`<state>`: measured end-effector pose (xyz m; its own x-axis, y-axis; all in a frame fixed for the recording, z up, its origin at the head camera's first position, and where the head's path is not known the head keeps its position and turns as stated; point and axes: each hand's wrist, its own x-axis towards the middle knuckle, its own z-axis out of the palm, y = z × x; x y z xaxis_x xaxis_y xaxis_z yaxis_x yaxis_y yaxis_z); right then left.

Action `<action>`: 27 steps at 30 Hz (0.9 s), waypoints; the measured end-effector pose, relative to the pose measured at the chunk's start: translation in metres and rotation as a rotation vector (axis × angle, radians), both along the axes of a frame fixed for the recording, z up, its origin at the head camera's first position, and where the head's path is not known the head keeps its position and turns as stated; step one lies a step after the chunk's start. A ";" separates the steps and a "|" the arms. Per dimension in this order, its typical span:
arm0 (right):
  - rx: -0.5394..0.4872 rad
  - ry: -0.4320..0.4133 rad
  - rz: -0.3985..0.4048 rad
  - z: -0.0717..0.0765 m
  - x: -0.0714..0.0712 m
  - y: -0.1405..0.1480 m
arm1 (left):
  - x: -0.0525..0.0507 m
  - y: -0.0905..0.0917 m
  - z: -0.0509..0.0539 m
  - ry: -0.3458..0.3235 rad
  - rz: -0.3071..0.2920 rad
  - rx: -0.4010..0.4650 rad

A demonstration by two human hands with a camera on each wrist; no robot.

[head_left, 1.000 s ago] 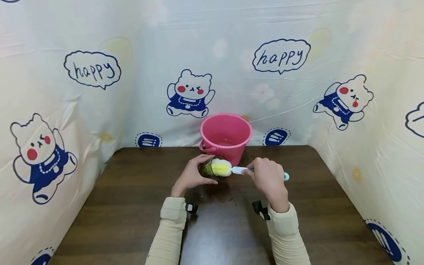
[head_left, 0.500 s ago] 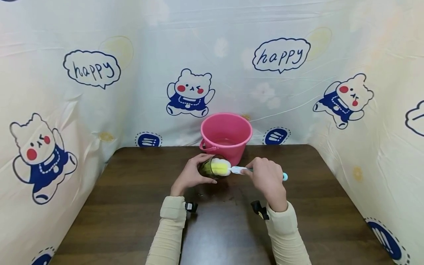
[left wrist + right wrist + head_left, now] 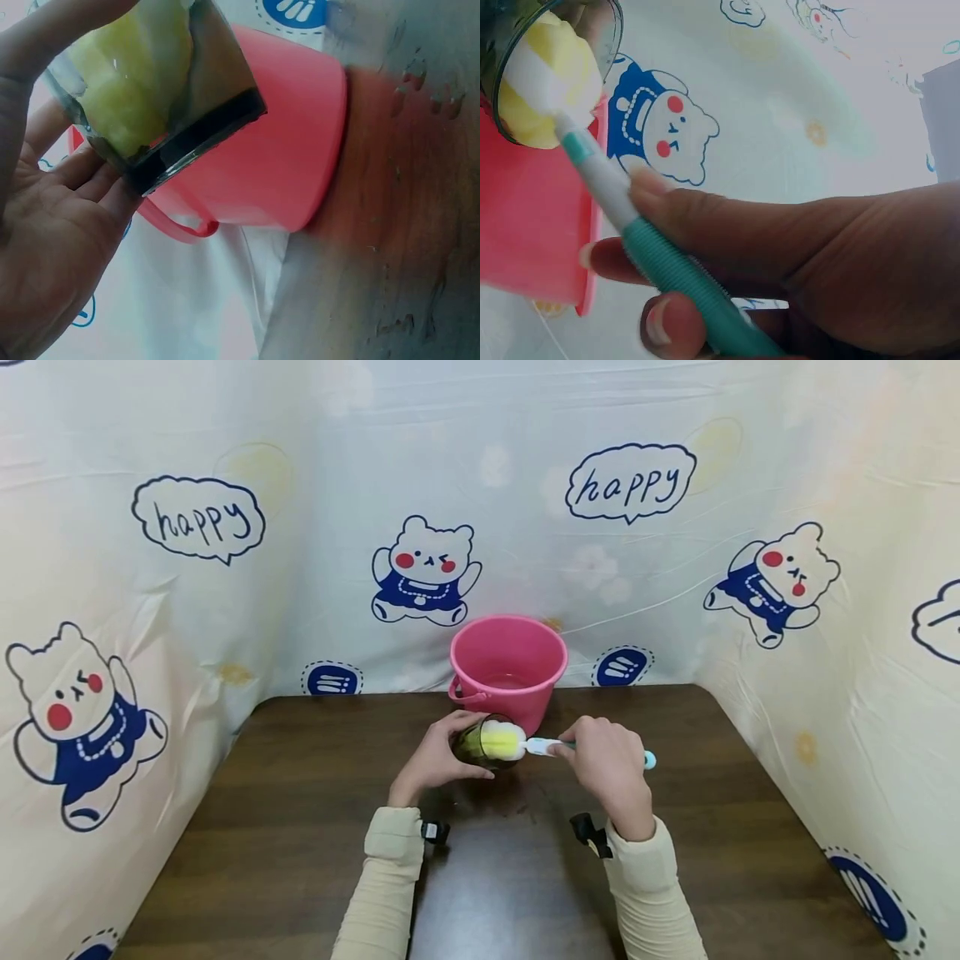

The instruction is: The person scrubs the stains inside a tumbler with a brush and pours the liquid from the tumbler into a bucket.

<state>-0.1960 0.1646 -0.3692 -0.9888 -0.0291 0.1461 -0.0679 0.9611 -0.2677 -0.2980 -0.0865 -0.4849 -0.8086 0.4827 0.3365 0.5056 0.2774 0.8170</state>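
My left hand [image 3: 437,760] grips a dark see-through glass cup [image 3: 202,82], tipped on its side with its mouth toward the right. Inside the cup sits the yellow and white sponge head [image 3: 501,742] of a cup brush, part of it sticking out past the rim. My right hand [image 3: 606,766] holds the brush by its white and teal handle [image 3: 667,259], thumb on one side and fingers curled round the other. In the left wrist view the sponge presses against the inside of the glass. Both hands are above the table.
A pink bucket [image 3: 510,656] stands upright just behind the cup, its handle [image 3: 176,225] hanging down at the left. Water drops [image 3: 427,90] lie on the dark wooden table [image 3: 300,827]. A printed cloth [image 3: 300,568] hangs round the table's back and sides.
The head view has shifted slightly. The cup, the brush and both hands keep nearly the same places, and the sponge head stays in the cup.
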 end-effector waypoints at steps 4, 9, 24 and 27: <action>0.033 -0.025 0.030 0.002 0.004 0.000 | 0.001 0.000 -0.001 0.001 -0.004 -0.014; 0.014 -0.006 0.043 0.007 0.008 0.003 | -0.001 0.002 -0.002 0.012 -0.017 0.007; 0.028 -0.010 0.067 0.009 0.012 0.007 | 0.001 0.005 0.000 0.028 -0.035 0.006; 0.000 -0.003 0.025 0.008 0.008 0.008 | 0.001 0.003 0.001 0.032 -0.014 0.014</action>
<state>-0.1877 0.1725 -0.3610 -0.9882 -0.0536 0.1434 -0.0909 0.9592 -0.2678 -0.2965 -0.0834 -0.4836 -0.7904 0.4892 0.3688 0.5353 0.2587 0.8041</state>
